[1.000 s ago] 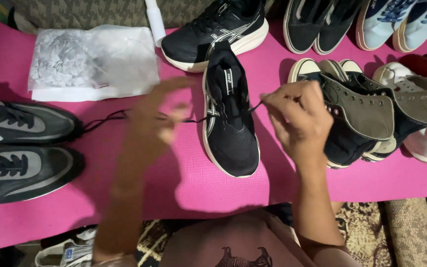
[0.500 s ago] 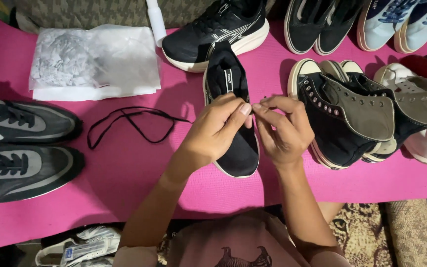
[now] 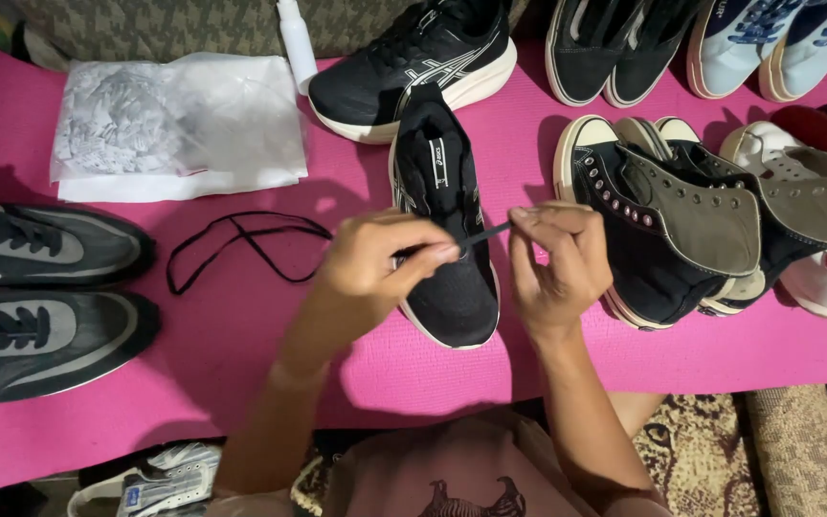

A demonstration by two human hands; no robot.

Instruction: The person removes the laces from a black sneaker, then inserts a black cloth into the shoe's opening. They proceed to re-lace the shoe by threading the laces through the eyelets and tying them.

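Nearest the camera, the left hand and the right hand are raised over a pink mat, each with thumb and forefinger pressed together on one short taut stretch of a thin black shoelace; the remaining fingers are curled loosely. Directly beneath both hands lies a black mesh running shoe with a white sole edge, toe pointing toward the person. The rest of the lace lies in loose loops on the mat to the left of that shoe. Further left rest two dark grey sneakers, side by side. To the right sit black canvas high-top shoes with metal eyelets. Beyond, a matching black running shoe and a clear plastic bag of small white packets lie toward the far edge.
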